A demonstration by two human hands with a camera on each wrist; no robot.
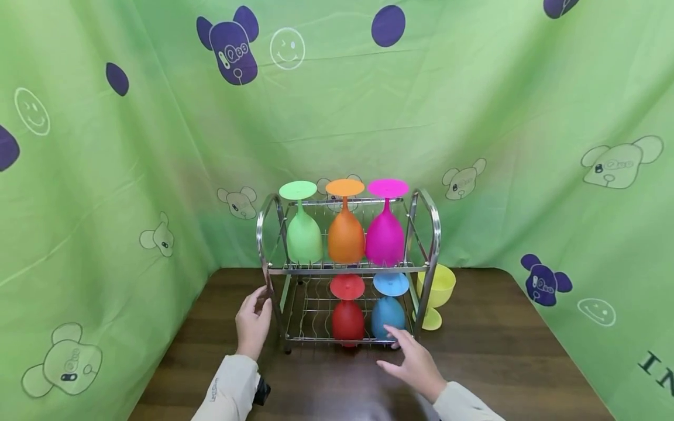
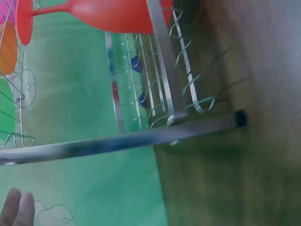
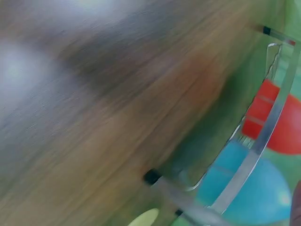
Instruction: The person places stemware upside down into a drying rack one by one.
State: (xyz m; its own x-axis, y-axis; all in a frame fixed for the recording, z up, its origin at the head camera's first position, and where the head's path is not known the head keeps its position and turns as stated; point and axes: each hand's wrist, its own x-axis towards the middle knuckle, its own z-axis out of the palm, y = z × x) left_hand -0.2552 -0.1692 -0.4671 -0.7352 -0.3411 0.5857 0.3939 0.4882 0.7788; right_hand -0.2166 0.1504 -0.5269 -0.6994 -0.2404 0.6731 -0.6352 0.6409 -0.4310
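A two-tier metal dish rack [image 1: 337,271] stands on the table. Upside down on its upper tier sit a light green goblet [image 1: 304,237], an orange goblet [image 1: 346,237] and a magenta goblet [image 1: 385,237]. Below them, a red goblet [image 1: 347,321] and a blue goblet [image 1: 388,316] are inverted on the lower tier. My left hand [image 1: 253,324] is beside the rack's left post, fingers loosely bent and holding nothing. My right hand [image 1: 413,362], also holding nothing, is in front of the blue goblet, its fingertips overlapping the goblet's lower part in the head view.
An upright yellow goblet [image 1: 439,286] stands right of the rack, partly hidden behind its right post. The brown wooden table [image 1: 505,351] extends on both sides. Green printed cloth [image 1: 347,99] hangs behind and at the sides. A small black object [image 1: 261,392] shows by the left sleeve.
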